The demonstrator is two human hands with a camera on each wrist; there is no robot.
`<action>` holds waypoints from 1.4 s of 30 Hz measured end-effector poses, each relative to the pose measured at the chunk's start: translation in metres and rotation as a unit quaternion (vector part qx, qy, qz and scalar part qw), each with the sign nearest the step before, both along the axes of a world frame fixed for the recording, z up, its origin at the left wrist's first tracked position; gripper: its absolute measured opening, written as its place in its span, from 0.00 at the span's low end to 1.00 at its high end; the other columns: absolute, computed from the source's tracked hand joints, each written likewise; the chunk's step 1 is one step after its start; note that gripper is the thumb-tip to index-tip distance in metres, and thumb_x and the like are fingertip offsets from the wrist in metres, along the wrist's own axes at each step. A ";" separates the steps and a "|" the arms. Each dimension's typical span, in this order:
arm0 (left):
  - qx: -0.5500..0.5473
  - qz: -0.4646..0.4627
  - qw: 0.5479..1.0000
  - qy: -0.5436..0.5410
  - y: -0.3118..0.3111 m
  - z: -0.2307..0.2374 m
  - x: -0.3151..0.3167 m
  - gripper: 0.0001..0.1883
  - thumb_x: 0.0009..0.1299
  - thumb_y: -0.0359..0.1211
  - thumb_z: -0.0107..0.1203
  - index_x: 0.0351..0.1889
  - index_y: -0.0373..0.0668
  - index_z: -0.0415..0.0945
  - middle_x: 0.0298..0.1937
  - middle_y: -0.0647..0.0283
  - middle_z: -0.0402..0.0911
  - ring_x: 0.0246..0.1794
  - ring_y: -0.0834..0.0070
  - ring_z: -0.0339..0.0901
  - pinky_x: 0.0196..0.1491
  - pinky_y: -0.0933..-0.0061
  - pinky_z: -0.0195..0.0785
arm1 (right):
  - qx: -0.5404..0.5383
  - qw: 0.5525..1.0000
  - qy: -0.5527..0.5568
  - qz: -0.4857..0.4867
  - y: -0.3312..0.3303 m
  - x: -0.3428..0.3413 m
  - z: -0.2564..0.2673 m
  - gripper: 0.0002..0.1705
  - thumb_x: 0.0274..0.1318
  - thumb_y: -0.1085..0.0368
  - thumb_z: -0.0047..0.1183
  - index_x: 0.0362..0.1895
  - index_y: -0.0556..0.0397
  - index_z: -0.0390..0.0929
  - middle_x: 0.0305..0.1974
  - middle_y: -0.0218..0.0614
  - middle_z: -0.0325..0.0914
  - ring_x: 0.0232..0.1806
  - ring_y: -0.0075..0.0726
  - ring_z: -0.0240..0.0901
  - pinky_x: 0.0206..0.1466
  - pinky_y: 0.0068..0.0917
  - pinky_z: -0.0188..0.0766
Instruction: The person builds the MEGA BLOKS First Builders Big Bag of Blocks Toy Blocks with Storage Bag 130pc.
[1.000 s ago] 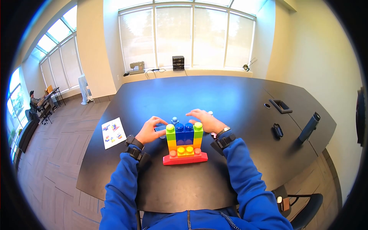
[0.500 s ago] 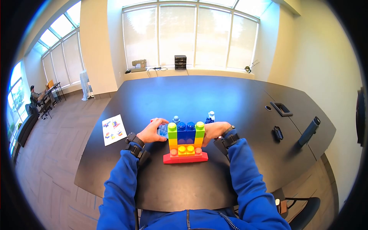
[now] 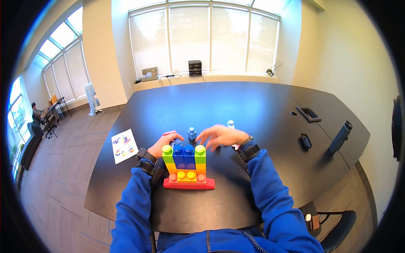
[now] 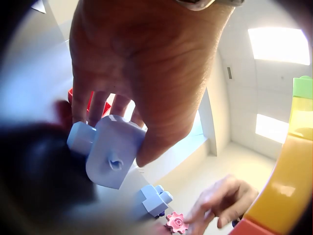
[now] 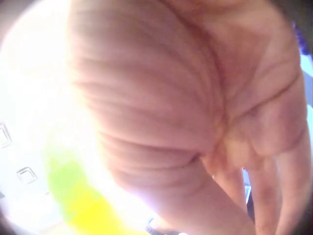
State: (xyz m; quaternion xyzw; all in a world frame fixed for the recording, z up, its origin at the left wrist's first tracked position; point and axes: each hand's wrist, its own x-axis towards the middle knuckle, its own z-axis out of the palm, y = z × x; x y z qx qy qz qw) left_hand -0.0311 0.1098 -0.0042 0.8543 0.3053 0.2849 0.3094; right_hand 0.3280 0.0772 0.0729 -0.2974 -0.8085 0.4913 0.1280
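One broad dark table (image 3: 236, 101) spans the head view. On it, near the person's body and between the blue sleeves (image 3: 278, 189), stands an upright block structure (image 3: 188, 159): red base, yellow and orange middle, two blue columns between green-topped ends. A printed sheet (image 3: 123, 146) lies off to the person's left; a dark bottle (image 3: 341, 138) stands well to the right. The right hand (image 3: 225, 135) hovers beyond the structure, its fingers spread, slightly blurred and holding nothing. The left hand (image 3: 162, 145), just behind the structure's left side, pinches a light blue piece (image 4: 110, 152) between thumb and fingers. A black case (image 3: 305, 141) lies short of the bottle. Between the hands, a small blue block (image 3: 192, 133) stands upright just beside the right fingertips. Smallest is a pink gear (image 4: 177, 222), seen near the right hand in the left wrist view.
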 end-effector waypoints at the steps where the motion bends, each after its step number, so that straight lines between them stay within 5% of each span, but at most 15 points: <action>1: -0.005 0.006 1.000 0.007 0.000 0.001 -0.001 0.24 0.74 0.31 0.71 0.68 0.43 0.83 0.56 0.63 0.82 0.52 0.73 0.83 0.58 0.67 0.78 | 0.027 0.993 0.049 -0.104 0.003 0.008 0.006 0.26 0.71 0.73 0.62 0.71 0.56 0.84 0.58 0.43 0.93 0.57 0.38 0.89 0.65 0.40 0.87; 2: -0.009 0.011 1.000 0.015 -0.001 0.003 -0.001 0.22 0.74 0.31 0.71 0.65 0.42 0.84 0.53 0.63 0.82 0.49 0.72 0.83 0.57 0.66 0.79 | 0.028 0.993 0.048 -0.104 0.005 0.016 0.009 0.26 0.71 0.73 0.62 0.71 0.56 0.84 0.58 0.43 0.93 0.57 0.38 0.89 0.65 0.40 0.87; 4: 0.002 0.024 1.000 0.014 -0.002 0.003 0.000 0.21 0.74 0.31 0.71 0.65 0.42 0.85 0.53 0.63 0.83 0.49 0.73 0.83 0.57 0.66 0.80 | 0.187 0.948 -0.010 -0.257 0.009 0.026 0.013 0.28 0.69 0.77 0.55 0.71 0.55 0.84 0.56 0.47 0.92 0.56 0.44 0.91 0.64 0.42 0.88; 8: 0.056 0.069 0.996 0.019 0.003 -0.001 0.002 0.22 0.75 0.32 0.73 0.66 0.43 0.86 0.55 0.62 0.88 0.51 0.73 0.87 0.57 0.65 0.83 | 0.330 0.913 0.040 -0.237 0.031 0.009 -0.030 0.31 0.66 0.79 0.53 0.73 0.55 0.83 0.62 0.56 0.89 0.63 0.56 0.89 0.71 0.46 0.85; 10: 0.012 0.091 0.996 0.008 0.001 0.002 0.006 0.22 0.75 0.33 0.74 0.67 0.44 0.86 0.55 0.59 0.89 0.52 0.72 0.88 0.58 0.65 0.84 | 0.405 0.901 0.026 -0.156 0.035 -0.019 -0.049 0.34 0.68 0.77 0.53 0.78 0.53 0.78 0.77 0.58 0.78 0.76 0.65 0.78 0.81 0.48 0.75; 13: -0.012 0.136 0.989 -0.048 -0.007 0.013 0.012 0.23 0.77 0.34 0.75 0.68 0.43 0.85 0.56 0.57 0.92 0.53 0.71 0.91 0.60 0.65 0.86 | 0.480 0.859 -0.004 -0.178 0.052 -0.062 -0.097 0.36 0.68 0.76 0.53 0.81 0.54 0.74 0.82 0.54 0.71 0.84 0.67 0.67 0.83 0.52 0.72; 17: -0.026 0.122 0.975 -0.182 -0.013 0.047 0.002 0.22 0.78 0.28 0.74 0.68 0.38 0.83 0.56 0.64 0.91 0.55 0.79 0.89 0.63 0.73 0.84 | 0.489 0.858 -0.042 -0.151 0.049 -0.064 -0.099 0.35 0.68 0.74 0.58 0.80 0.53 0.74 0.82 0.51 0.71 0.84 0.65 0.65 0.81 0.53 0.73; 20: -0.055 0.070 0.966 -0.243 -0.035 0.092 -0.003 0.20 0.79 0.26 0.73 0.67 0.37 0.85 0.56 0.67 0.91 0.57 0.81 0.87 0.62 0.74 0.83 | 0.407 0.889 -0.129 -0.164 0.032 -0.059 -0.071 0.27 0.68 0.72 0.62 0.71 0.52 0.80 0.77 0.52 0.74 0.76 0.66 0.74 0.77 0.54 0.77; 25: -0.097 -0.017 0.982 -0.158 -0.105 0.162 -0.005 0.19 0.76 0.23 0.74 0.65 0.38 0.87 0.55 0.66 0.92 0.55 0.81 0.88 0.62 0.75 0.83 | 0.352 0.918 -0.083 -0.164 0.029 -0.045 -0.061 0.19 0.66 0.69 0.67 0.60 0.49 0.84 0.58 0.52 0.88 0.62 0.64 0.85 0.68 0.54 0.82; 26: -0.081 -0.040 0.990 -0.110 -0.109 0.168 -0.006 0.20 0.74 0.24 0.76 0.64 0.37 0.87 0.54 0.64 0.93 0.54 0.80 0.89 0.63 0.73 0.83 | 0.373 0.912 -0.048 -0.163 0.029 -0.042 -0.059 0.21 0.65 0.68 0.69 0.61 0.51 0.84 0.47 0.51 0.91 0.56 0.62 0.89 0.62 0.53 0.85; 30: -0.034 -0.047 0.998 -0.037 -0.127 0.177 0.010 0.17 0.71 0.30 0.81 0.55 0.36 0.90 0.46 0.63 0.95 0.46 0.80 0.92 0.57 0.73 0.86 | 0.358 0.913 0.003 -0.197 0.022 -0.035 -0.028 0.24 0.64 0.65 0.73 0.62 0.53 0.84 0.38 0.51 0.91 0.43 0.55 0.92 0.50 0.47 0.88; 38: 0.012 0.009 1.000 -0.010 -0.124 0.168 0.015 0.21 0.70 0.34 0.82 0.54 0.36 0.86 0.41 0.63 0.93 0.42 0.79 0.89 0.53 0.72 0.85 | 0.339 0.890 0.197 -0.233 -0.034 -0.028 0.066 0.23 0.66 0.67 0.76 0.62 0.58 0.86 0.49 0.36 0.90 0.44 0.25 0.88 0.53 0.30 0.90; 42: 0.038 0.009 0.999 -0.020 -0.113 0.159 0.015 0.24 0.68 0.36 0.84 0.54 0.37 0.83 0.41 0.64 0.91 0.44 0.78 0.87 0.53 0.71 0.84 | 0.306 0.898 0.239 -0.206 -0.075 -0.031 0.098 0.22 0.66 0.69 0.76 0.61 0.59 0.87 0.47 0.33 0.90 0.44 0.24 0.87 0.54 0.27 0.89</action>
